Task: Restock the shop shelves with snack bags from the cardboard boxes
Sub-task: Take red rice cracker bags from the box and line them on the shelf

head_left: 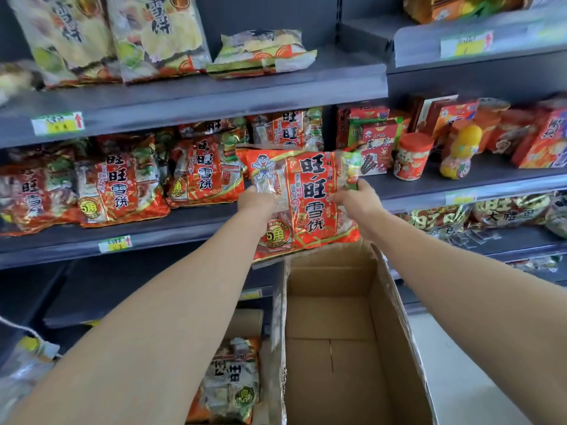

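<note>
We grip a red rice-cracker snack bag (310, 194) with both hands. Our left hand (257, 200) curls round its left edge below the cartoon figure, and our right hand (356, 199) pinches its right edge, with the fingers tucked behind the film. The bag is upright with its printed face toward us. It is raised in front of the middle shelf (196, 222) and above the far rim of the open cardboard box (389, 302). We cannot tell whether its lower edge touches the box flap.

At the far left of the upper shelf (214, 96), tall yellow-green cracker bags (153, 35) stand leaning, and a price tag (58, 123) with a red arrow sits on the shelf lip below them. Just to their right, a flat bag (260, 53) of the same kind lies on its side.

On the middle shelf, matching red bags (116, 185) lean in a row from the left edge. The nearest one (199, 173) stands just beside the bag we hold, and more stand behind it.

Low down, between our forearms, another bag (233, 381) lies just left of the box. The box itself stands with its flaps up, its brown inner floor showing.

To the right of the held bag, on the neighbouring shelf section, a red-lidded jar (412, 156) stands next to a yellow bottle (460, 151). Red cartons (543, 139) are stacked further right.
</note>
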`<state>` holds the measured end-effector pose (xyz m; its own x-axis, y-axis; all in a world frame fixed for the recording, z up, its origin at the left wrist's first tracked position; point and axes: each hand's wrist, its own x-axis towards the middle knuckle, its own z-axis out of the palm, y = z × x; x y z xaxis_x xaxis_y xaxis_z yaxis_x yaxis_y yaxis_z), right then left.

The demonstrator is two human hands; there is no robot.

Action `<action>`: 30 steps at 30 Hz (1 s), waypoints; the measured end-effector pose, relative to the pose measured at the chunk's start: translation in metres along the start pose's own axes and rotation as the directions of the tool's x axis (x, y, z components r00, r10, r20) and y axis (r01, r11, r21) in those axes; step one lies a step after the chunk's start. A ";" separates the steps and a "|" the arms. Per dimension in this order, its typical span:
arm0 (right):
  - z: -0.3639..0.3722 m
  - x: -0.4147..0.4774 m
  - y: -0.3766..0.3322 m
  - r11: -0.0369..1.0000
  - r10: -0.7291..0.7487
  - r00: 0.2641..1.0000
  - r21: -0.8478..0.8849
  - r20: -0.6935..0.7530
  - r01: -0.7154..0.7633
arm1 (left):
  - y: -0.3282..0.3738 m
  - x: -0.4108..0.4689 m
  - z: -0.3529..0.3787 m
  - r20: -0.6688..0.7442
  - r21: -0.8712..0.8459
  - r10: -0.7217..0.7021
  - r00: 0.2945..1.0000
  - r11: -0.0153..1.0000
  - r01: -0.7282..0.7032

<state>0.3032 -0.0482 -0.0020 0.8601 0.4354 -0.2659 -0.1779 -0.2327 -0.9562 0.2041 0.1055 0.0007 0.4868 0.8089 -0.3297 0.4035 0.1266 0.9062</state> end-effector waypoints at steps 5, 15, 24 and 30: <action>0.028 0.039 -0.016 0.997 -0.056 0.997 -0.056 -0.060 0.053 | 0.011 0.044 -0.008 0.075 -0.048 -0.043 0.996 0.998 0.047; 0.083 0.140 -0.034 0.997 -0.044 0.990 -0.066 -0.137 0.035 | 0.035 0.151 0.000 0.078 -0.010 0.030 0.996 1.000 -0.030; 0.105 0.196 -0.015 0.998 -0.031 0.984 -0.057 -0.176 0.021 | 0.036 0.214 0.018 0.124 -0.029 0.039 0.992 0.999 -0.036; 0.112 0.192 -0.008 0.973 -0.096 0.982 -0.223 -0.164 0.058 | 0.031 0.217 0.023 0.095 0.010 0.053 0.994 0.998 -0.055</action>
<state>0.4158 0.1349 -0.0592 0.9400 0.3068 -0.1490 -0.0166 -0.3952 -0.9185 0.3403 0.2715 -0.0492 0.5787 0.7566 -0.3043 0.3840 0.0764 0.9202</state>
